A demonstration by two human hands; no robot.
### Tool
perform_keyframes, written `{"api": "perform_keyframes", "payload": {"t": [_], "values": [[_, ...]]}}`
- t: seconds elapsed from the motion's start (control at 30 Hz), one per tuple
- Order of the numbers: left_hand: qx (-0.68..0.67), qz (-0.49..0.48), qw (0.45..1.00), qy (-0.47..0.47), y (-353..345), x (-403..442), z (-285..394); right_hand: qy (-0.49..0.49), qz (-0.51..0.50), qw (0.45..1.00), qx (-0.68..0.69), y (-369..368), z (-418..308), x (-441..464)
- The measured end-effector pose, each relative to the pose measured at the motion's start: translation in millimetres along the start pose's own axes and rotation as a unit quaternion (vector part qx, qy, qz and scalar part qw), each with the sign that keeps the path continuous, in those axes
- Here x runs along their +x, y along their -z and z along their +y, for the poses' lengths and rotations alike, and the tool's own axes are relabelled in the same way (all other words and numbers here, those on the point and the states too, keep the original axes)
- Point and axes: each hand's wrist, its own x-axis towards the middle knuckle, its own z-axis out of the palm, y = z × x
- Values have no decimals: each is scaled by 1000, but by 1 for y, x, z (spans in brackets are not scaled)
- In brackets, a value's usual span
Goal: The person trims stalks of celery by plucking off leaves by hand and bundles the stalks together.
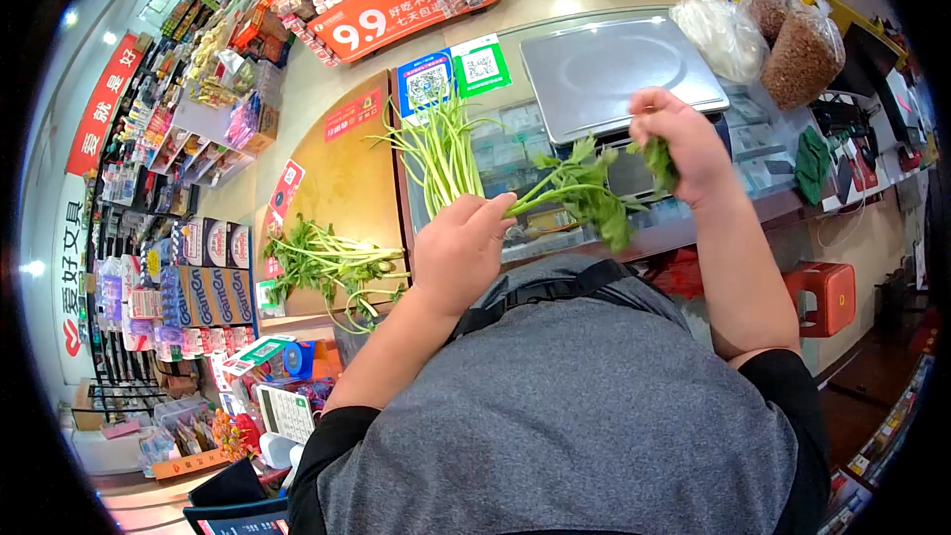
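Note:
My left hand [464,246] is closed round the stem of a leafy green stalk [584,188] over the glass counter. Its leaves fan out to the right of the fist. My right hand [684,144] is closed on some torn green leaves [659,163], in front of the metal scale. Just beyond my left hand lies a bunch of bare green stems [441,154]. Further left, a pile of leafy stalks [332,263] rests on the brown board [342,178].
Behind my right hand is the metal scale [619,69]. Clear bags [723,38] stand at the back right, one with brown contents [804,57]. QR code cards [480,64] lie left of the scale. A red stool [824,297] is at the right, and packed shelves [208,277] at the left.

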Motion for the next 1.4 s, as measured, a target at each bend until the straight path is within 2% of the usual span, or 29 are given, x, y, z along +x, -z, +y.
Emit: {"api": "perform_keyframes", "payload": {"t": [0.07,0.1,0.2,0.23,0.33,0.43,0.53,0.63,0.93,1.03,1.13,1.23,1.33,1.37,1.4], "values": [[-14,4,1000,-11,0,1,2,37,21,986,-163,-26,9,5],[-15,2,1000,-13,1,1,3,87,-11,956,-281,-32,11,6],[-13,-4,1000,-19,2,0,3,123,-116,879,-446,-49,4,6],[-8,-6,1000,-25,2,0,2,81,-135,872,-464,-52,2,6],[-1,-9,1000,-28,2,-2,0,84,-169,841,-508,-57,-1,8],[1,-6,1000,-29,3,-2,0,183,-141,820,-523,-60,1,8],[0,-4,999,-32,4,-1,1,179,-165,814,-527,-61,-3,9],[-1,-9,999,-33,3,-1,0,184,-179,765,-590,-59,-3,11],[-11,-14,999,-32,2,1,2,193,-184,746,-610,-60,-2,10],[4,-21,999,-47,0,-1,-1,207,-190,712,-644,-62,-4,10],[15,-31,998,-60,-2,-1,-1,214,-172,704,-655,-64,0,11],[8,-26,998,-60,-4,-2,-2,283,-95,724,-622,-59,16,14],[-6,-18,999,-45,-2,-3,-3,241,50,839,-485,-49,20,23],[-11,-15,999,-37,-1,-2,-3,131,62,901,-409,-44,13,19],[-7,-6,999,-37,-1,-2,-4,87,44,950,-298,-39,14,21]]}}
